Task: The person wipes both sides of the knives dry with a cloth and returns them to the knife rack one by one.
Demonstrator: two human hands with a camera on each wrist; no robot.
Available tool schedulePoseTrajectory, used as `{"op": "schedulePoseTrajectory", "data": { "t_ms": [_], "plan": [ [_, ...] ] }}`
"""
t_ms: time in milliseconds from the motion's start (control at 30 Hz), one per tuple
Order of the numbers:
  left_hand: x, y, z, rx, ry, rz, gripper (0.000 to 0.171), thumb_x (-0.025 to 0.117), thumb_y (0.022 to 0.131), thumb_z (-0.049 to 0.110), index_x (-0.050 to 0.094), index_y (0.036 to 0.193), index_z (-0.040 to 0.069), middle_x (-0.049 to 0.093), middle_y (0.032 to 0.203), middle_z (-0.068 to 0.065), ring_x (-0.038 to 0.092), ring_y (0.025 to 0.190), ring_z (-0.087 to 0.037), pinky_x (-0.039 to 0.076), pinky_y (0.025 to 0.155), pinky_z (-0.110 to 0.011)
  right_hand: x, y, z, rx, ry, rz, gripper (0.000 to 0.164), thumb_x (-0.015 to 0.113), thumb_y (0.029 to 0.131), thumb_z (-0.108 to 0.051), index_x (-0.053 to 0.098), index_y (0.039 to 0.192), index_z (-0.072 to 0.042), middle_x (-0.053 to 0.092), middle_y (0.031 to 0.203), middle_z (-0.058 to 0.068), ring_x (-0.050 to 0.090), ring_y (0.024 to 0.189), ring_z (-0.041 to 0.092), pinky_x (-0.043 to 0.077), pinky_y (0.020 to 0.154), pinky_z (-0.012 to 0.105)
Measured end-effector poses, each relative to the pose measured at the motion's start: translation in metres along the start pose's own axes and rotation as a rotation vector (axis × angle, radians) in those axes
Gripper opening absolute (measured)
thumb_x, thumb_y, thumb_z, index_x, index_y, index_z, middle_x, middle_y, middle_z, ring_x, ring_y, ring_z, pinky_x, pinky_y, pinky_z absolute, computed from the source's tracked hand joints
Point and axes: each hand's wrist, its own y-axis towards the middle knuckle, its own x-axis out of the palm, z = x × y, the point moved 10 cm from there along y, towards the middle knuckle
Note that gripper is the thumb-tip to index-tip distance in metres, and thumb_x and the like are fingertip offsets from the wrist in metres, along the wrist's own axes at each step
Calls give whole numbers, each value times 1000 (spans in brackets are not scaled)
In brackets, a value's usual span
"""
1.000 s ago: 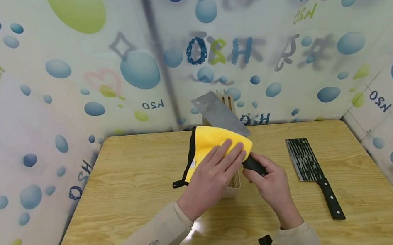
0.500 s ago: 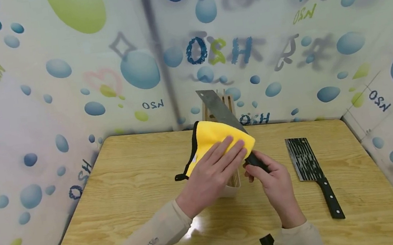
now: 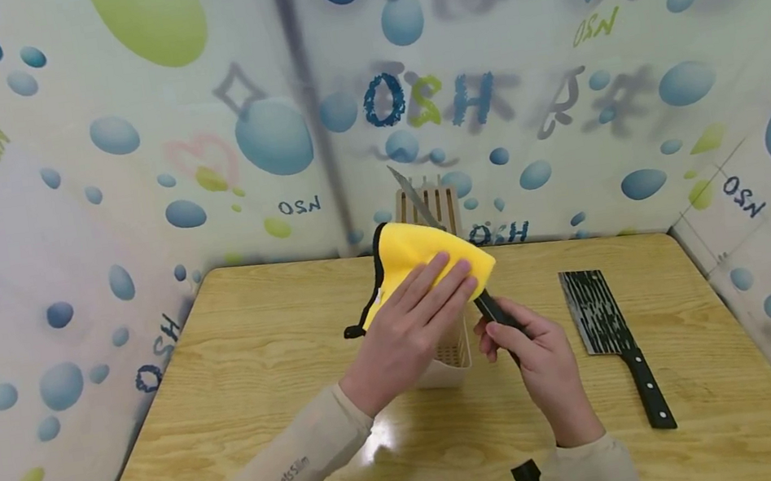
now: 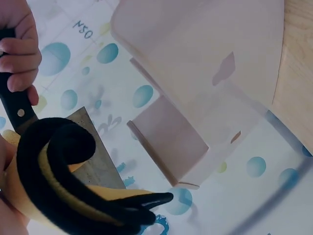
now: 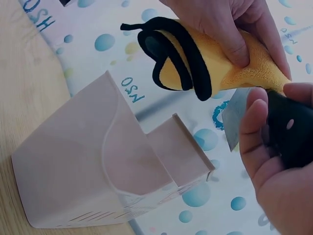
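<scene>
- While the right hand (image 3: pixel 535 355) gripped the black handle (image 3: pixel 496 314) of a cleaver (image 3: pixel 415 198), fingers curled round it, the left hand (image 3: pixel 408 328) pinched a folded yellow cloth (image 3: pixel 418 240) over the blade, fingers on one side and thumb on the other
- The cleaver was raised above the wooden table (image 3: pixel 261 356), slanting away to the upper left in the head view, its blade nearly edge-on there
- Cloth and left hand stood in the way of the blade; in the head view only its far end showed past the yellow
- Beyond the hands, a beige rack (image 3: pixel 441 375) with a slatted back stood on the table, its middle hidden in the head view by the cloth and left hand
- Over to the right lay a second cleaver (image 3: pixel 602 317), well apart from both hands, with a black-and-pale striped blade and a riveted black handle
- A small black piece (image 3: pixel 527 477) showed just beside the right sleeve (image 3: pixel 590 473)
- Dark print on the left sleeve (image 3: pixel 285 472) read LetsSlim
- Blue and green ovals dotted the wall (image 3: pixel 188 96), where large lettering (image 3: pixel 425 101) looked like OSH, with smaller repeats lower down
- A tiny white label (image 3: pixel 379 297) on the cloth was too small to read
</scene>
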Motion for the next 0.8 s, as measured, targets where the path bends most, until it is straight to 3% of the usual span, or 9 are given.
{"op": "schedulePoseTrajectory", "data": {
  "t_ms": [167,467,800],
  "plan": [
    [2,1,-4,-4,2,-1,43,40,110,-2,53,150,3,50,157,-12,42,148,-31,34,123,-42,4,-1,-3,-38,42,-52,27,53,107,-5,62,125,13,68,92,20,66,73,15,61,63,27],
    [7,4,-11,-8,17,-8,52,60,101,-4,51,151,3,49,158,-12,41,149,-30,32,124,-40,12,-3,-4,-62,89,-179,25,47,110,-9,67,120,3,69,89,8,67,72,15,63,63,31],
    [11,7,-17,-24,21,-11,58,68,97,-3,51,152,4,49,158,-11,42,149,-29,31,125,-38,18,-5,-2,-62,134,-266,28,42,112,-11,68,120,-8,68,90,3,67,70,13,63,62,31]
  ]
}}
